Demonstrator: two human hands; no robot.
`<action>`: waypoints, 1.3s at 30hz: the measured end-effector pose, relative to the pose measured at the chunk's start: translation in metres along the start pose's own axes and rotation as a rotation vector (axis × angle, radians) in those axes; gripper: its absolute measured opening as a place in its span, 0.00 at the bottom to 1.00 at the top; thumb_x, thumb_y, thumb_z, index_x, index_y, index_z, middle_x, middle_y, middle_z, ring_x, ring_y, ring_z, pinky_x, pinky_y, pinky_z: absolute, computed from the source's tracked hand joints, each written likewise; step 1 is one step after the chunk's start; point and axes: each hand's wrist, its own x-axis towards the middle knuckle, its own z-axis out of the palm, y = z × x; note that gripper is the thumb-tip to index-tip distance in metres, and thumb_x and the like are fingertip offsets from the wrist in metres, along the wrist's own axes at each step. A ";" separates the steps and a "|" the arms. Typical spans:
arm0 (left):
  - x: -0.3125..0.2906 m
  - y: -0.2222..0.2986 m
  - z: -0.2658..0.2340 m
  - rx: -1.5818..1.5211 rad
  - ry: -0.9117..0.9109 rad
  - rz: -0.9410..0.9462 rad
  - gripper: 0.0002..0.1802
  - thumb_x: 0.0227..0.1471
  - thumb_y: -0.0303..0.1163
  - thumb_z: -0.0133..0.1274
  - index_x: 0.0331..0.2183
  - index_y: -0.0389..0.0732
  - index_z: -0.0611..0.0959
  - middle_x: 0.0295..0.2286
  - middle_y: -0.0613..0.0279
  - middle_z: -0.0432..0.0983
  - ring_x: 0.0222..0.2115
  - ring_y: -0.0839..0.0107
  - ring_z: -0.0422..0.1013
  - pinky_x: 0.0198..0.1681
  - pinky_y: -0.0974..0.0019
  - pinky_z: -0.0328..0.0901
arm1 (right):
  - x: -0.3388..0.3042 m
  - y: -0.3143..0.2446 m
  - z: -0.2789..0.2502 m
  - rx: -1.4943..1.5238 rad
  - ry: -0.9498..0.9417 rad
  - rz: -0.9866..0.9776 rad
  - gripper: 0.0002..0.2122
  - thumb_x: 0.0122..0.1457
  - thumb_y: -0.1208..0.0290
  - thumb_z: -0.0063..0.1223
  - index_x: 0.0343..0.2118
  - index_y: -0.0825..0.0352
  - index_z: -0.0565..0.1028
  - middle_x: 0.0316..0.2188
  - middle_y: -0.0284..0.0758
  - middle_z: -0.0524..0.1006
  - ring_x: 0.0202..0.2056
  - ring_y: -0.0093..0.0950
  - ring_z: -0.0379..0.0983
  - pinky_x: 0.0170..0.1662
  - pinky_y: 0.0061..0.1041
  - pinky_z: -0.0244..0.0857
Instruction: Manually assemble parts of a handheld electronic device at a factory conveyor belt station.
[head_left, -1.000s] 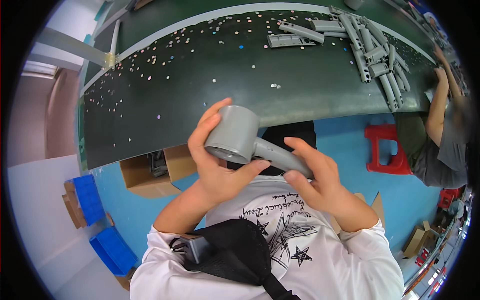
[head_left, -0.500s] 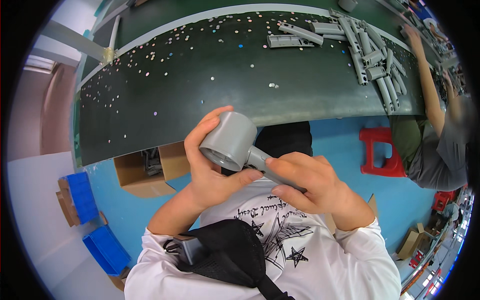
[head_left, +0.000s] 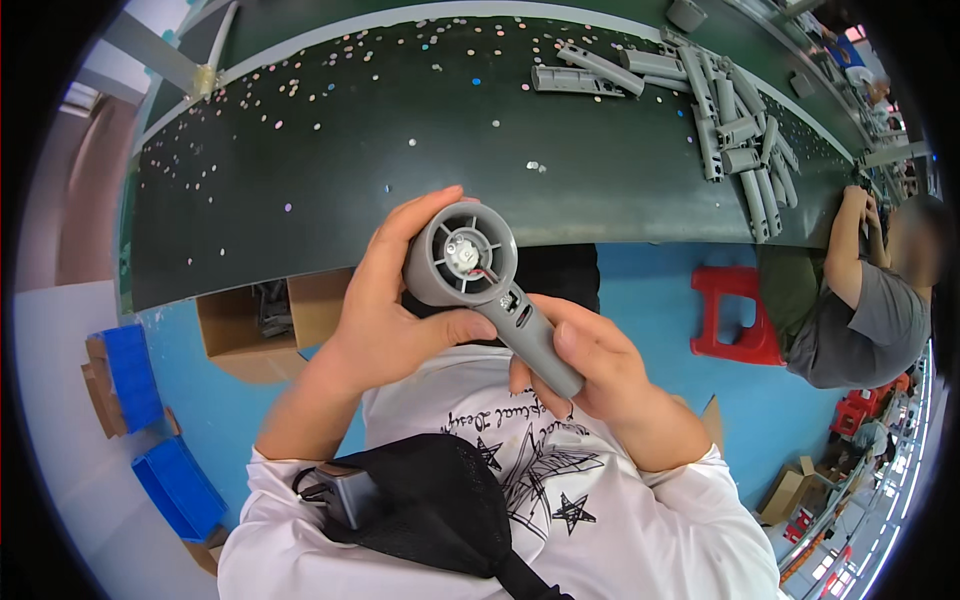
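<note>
Between my two hands is a grey handheld fan [head_left: 543,352], held above my lap by the near edge of the dark table. Its round head faces up, with spokes, a pale hub and a bit of red wire inside. My left hand [head_left: 385,295] is closed around the left side of the head, its thumb on the neck. My right hand [head_left: 605,365] grips the handle from the right, fingers wrapped underneath. Small openings show on the neck, just below the head.
Grey plastic handle shells [head_left: 740,130] are heaped on the dark table [head_left: 330,190] at the far right; small round dots are scattered over it. A cardboard box [head_left: 245,335] and blue bins [head_left: 180,490] stand at the left. A red stool [head_left: 735,315] and a seated person [head_left: 865,300] are at right.
The fan has been turned so that its open head and the handle's openings face up. My right hand has shifted lower around the handle. The person at right has drawn their arm in.
</note>
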 end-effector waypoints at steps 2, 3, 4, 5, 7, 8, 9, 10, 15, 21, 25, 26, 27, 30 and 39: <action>0.000 0.003 -0.004 0.145 0.009 0.027 0.48 0.37 0.37 0.71 0.57 0.36 0.66 0.51 0.52 0.66 0.52 0.62 0.64 0.55 0.62 0.59 | 0.002 0.001 -0.004 0.000 0.041 0.114 0.21 0.66 0.55 0.43 0.49 0.72 0.70 0.26 0.36 0.76 0.16 0.20 0.65 0.19 0.18 0.60; 0.000 0.003 -0.004 0.184 -0.007 0.062 0.46 0.41 0.41 0.68 0.57 0.36 0.66 0.50 0.51 0.66 0.51 0.61 0.65 0.54 0.61 0.59 | 0.003 0.002 -0.006 0.003 0.044 0.119 0.21 0.66 0.55 0.43 0.49 0.72 0.70 0.26 0.36 0.76 0.16 0.20 0.65 0.19 0.18 0.60; 0.001 0.003 -0.005 0.222 -0.024 0.097 0.44 0.44 0.44 0.66 0.57 0.35 0.66 0.50 0.51 0.66 0.49 0.60 0.65 0.54 0.61 0.59 | 0.003 0.005 -0.010 -0.013 0.029 0.158 0.20 0.65 0.54 0.43 0.42 0.71 0.72 0.23 0.35 0.75 0.16 0.20 0.65 0.19 0.18 0.59; 0.001 0.002 -0.005 0.219 -0.023 0.091 0.44 0.44 0.44 0.66 0.57 0.35 0.66 0.50 0.51 0.66 0.49 0.60 0.65 0.54 0.61 0.59 | 0.003 0.006 -0.012 -0.031 0.015 0.199 0.21 0.65 0.52 0.44 0.35 0.70 0.74 0.21 0.34 0.73 0.16 0.19 0.64 0.19 0.19 0.59; 0.003 -0.002 -0.005 0.170 -0.051 0.118 0.41 0.50 0.49 0.60 0.57 0.34 0.66 0.48 0.50 0.67 0.48 0.60 0.66 0.53 0.62 0.59 | 0.006 0.005 -0.006 -0.003 0.039 0.208 0.21 0.64 0.51 0.45 0.32 0.69 0.73 0.19 0.33 0.72 0.16 0.19 0.64 0.19 0.19 0.59; 0.004 -0.004 -0.005 0.167 -0.048 0.112 0.41 0.50 0.49 0.60 0.57 0.34 0.66 0.48 0.50 0.67 0.48 0.60 0.66 0.53 0.62 0.59 | 0.007 0.006 -0.003 0.021 0.062 0.211 0.21 0.64 0.51 0.46 0.29 0.68 0.72 0.18 0.33 0.71 0.16 0.19 0.64 0.20 0.19 0.59; 0.005 -0.005 -0.003 0.141 -0.046 0.106 0.40 0.51 0.50 0.58 0.57 0.33 0.66 0.48 0.50 0.67 0.48 0.60 0.66 0.53 0.62 0.59 | 0.007 0.007 -0.002 0.024 0.063 0.218 0.21 0.64 0.51 0.46 0.29 0.68 0.72 0.18 0.33 0.71 0.16 0.19 0.64 0.20 0.19 0.59; 0.007 -0.007 -0.001 0.116 -0.043 0.101 0.40 0.53 0.51 0.56 0.56 0.33 0.66 0.47 0.50 0.67 0.48 0.60 0.66 0.52 0.63 0.59 | 0.007 0.009 -0.002 0.049 0.073 0.213 0.21 0.64 0.51 0.46 0.29 0.68 0.72 0.18 0.33 0.71 0.16 0.20 0.64 0.20 0.19 0.59; 0.016 -0.017 0.002 0.033 -0.089 0.149 0.36 0.55 0.48 0.55 0.56 0.33 0.66 0.44 0.56 0.69 0.44 0.68 0.67 0.48 0.68 0.62 | 0.004 0.011 0.000 0.140 0.049 0.204 0.19 0.63 0.52 0.47 0.31 0.68 0.72 0.19 0.34 0.71 0.16 0.21 0.65 0.20 0.20 0.59; 0.018 -0.020 0.003 0.112 -0.091 0.130 0.35 0.56 0.45 0.54 0.57 0.34 0.65 0.45 0.58 0.69 0.45 0.71 0.66 0.49 0.68 0.62 | 0.002 0.017 -0.006 0.301 0.007 0.210 0.18 0.65 0.54 0.44 0.35 0.69 0.72 0.20 0.36 0.72 0.18 0.23 0.67 0.22 0.22 0.61; 0.018 -0.016 -0.002 -0.144 -0.094 0.046 0.41 0.53 0.45 0.58 0.59 0.34 0.60 0.51 0.55 0.65 0.51 0.67 0.64 0.55 0.64 0.59 | -0.006 0.010 -0.008 0.213 0.078 0.150 0.22 0.63 0.55 0.45 0.46 0.74 0.69 0.25 0.37 0.74 0.20 0.25 0.69 0.24 0.23 0.64; 0.019 -0.019 -0.004 -0.141 -0.112 0.049 0.41 0.53 0.45 0.58 0.59 0.34 0.60 0.51 0.55 0.65 0.51 0.67 0.64 0.55 0.64 0.59 | -0.008 0.007 -0.008 0.171 0.093 0.126 0.20 0.63 0.61 0.48 0.50 0.73 0.69 0.27 0.35 0.74 0.23 0.24 0.69 0.27 0.23 0.65; 0.018 -0.021 -0.005 -0.093 -0.114 0.109 0.45 0.49 0.46 0.61 0.59 0.34 0.60 0.53 0.54 0.62 0.53 0.65 0.62 0.57 0.62 0.56 | -0.010 0.009 -0.007 0.177 0.100 0.107 0.20 0.63 0.61 0.48 0.50 0.73 0.69 0.27 0.35 0.74 0.23 0.24 0.69 0.27 0.23 0.65; 0.009 -0.026 -0.003 0.018 -0.113 0.179 0.60 0.35 0.49 0.71 0.61 0.34 0.56 0.59 0.48 0.53 0.60 0.57 0.53 0.62 0.58 0.50 | -0.018 0.011 -0.002 -0.462 0.396 -0.132 0.21 0.58 0.69 0.56 0.52 0.71 0.69 0.29 0.34 0.73 0.24 0.25 0.68 0.28 0.23 0.65; 0.000 -0.030 0.016 0.107 0.068 0.360 0.60 0.29 0.37 0.76 0.59 0.40 0.55 0.58 0.44 0.50 0.54 0.49 0.63 0.51 0.53 0.67 | -0.019 0.006 -0.004 -1.079 0.246 -0.609 0.27 0.46 0.76 0.63 0.50 0.75 0.69 0.30 0.39 0.72 0.25 0.27 0.68 0.26 0.23 0.65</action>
